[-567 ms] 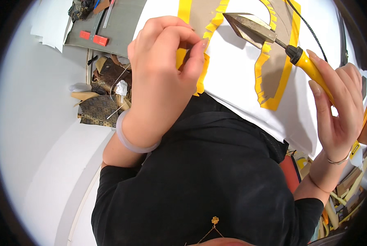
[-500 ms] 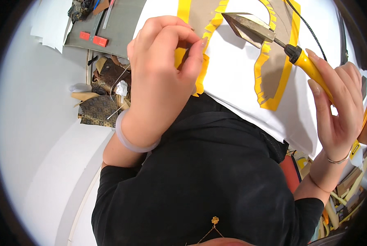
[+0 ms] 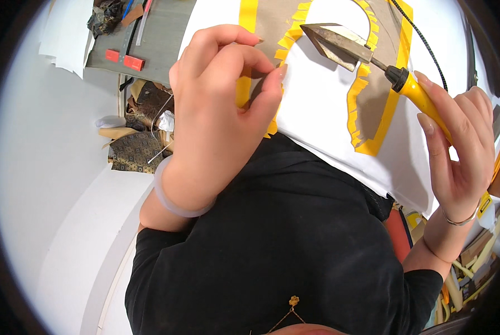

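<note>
Left fingers: the left hand (image 3: 216, 111) has thumb and forefinger tips nearly closed in a narrow pinch on the notched yellow tape edge (image 3: 272, 89); the other fingers curl above it.
Left wrist: a pale translucent bangle (image 3: 174, 198) circles it at 7 o'clock from the pinch.
Right fingers: the right hand (image 3: 459, 151) is wrapped around the yellow handle of a small iron (image 3: 423, 97), forefinger stretched along the handle toward 11 o'clock.
Iron head: a pointed, dull metal wedge-shaped iron tip (image 3: 336, 44) sits at 10 o'clock from the handle, just over the white sheet; whether it touches cannot be told.
Cord: a black braided cord (image 3: 423, 39) runs from the handle toward 12 o'clock.
Right wrist: a thin silver bracelet (image 3: 459, 219) at 6 o'clock from the hand.
Work piece: a white sheet with brown cardboard shapes bordered in yellow tape (image 3: 322, 111) lies between the two hands, resting against the person's black top (image 3: 294, 240).
Second taped shape: an arch-shaped brown piece with snipped yellow tape border (image 3: 375, 106) lies at 5 o'clock from the iron tip.
Left surroundings: patterned dark brocade fabric scraps (image 3: 138, 151) lie at 9 o'clock from the left hand, beside a grey cutting mat with two red blocks (image 3: 121, 58) at 10 o'clock.
Necklace: a small gold flower pendant (image 3: 293, 301) hangs at 6 o'clock on the black top.
</note>
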Demonstrator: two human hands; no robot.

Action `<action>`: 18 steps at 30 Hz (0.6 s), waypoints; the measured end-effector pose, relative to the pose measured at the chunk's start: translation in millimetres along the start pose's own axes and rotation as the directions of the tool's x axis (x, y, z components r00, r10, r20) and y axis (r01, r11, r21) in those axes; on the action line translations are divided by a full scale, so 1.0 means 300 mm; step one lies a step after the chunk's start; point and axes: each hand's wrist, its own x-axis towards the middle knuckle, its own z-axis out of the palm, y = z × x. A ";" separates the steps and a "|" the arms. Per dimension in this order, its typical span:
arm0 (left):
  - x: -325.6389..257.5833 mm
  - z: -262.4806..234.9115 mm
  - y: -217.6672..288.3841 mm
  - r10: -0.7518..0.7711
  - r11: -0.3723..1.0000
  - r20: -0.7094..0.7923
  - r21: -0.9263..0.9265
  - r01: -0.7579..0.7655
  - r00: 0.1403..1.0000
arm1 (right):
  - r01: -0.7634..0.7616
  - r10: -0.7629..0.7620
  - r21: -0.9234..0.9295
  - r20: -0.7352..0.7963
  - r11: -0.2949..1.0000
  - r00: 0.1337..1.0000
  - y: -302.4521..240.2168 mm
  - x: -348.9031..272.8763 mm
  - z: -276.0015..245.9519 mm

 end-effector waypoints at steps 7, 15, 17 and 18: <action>-0.007 -0.003 -0.029 0.010 1.000 -0.005 0.012 -0.010 1.000 | -0.005 0.004 0.040 0.025 0.999 1.000 -0.016 0.002 0.008; -0.015 0.005 -0.045 0.029 1.000 -0.025 -0.005 -0.029 0.999 | 0.046 -0.048 0.028 0.073 0.999 0.996 -0.026 0.004 0.019; -0.016 0.003 -0.044 0.028 1.000 -0.019 -0.004 -0.029 0.999 | 0.052 -0.053 0.026 0.066 0.998 0.996 -0.030 0.006 0.025; -0.017 0.003 -0.046 0.039 0.999 -0.020 -0.003 -0.039 0.999 | 0.054 -0.055 0.025 0.065 0.998 0.996 -0.032 0.008 0.027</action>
